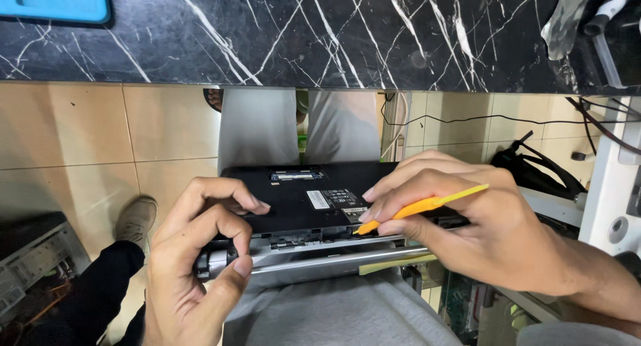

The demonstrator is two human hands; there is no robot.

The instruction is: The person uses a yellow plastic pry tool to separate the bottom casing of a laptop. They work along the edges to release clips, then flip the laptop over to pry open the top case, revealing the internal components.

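A black marble-patterned desk [334, 32] with white veins is seen across the top of the view. Beige floor tiles [87, 139] are seen below its edge.

A black laptop [300, 196] is held bottom side up over the person's lap, on grey trousers [334, 316]. Two white labels are visible on its base panel. A silver edge with a hinge barrel runs along the near side, and a gap is visible between the base panel and this edge.

The left hand [190, 266] is placed at the near left corner of the laptop. Its grip is clenched on that corner: the thumb is pressed against the silver hinge end and the fingers are curled over the black panel.

The right hand [467, 232] is placed over the right part of the laptop. Its grip is closed on a yellow pry tool [427, 204], pinched between thumb and fingers. The tip of the tool is set at the seam near the middle of the near edge.

A beige shoe [135, 219] is seen on the tiles at left. Black cables [534, 165] lie at right. A blue tray corner [57, 2] is visible at top left on the desk.
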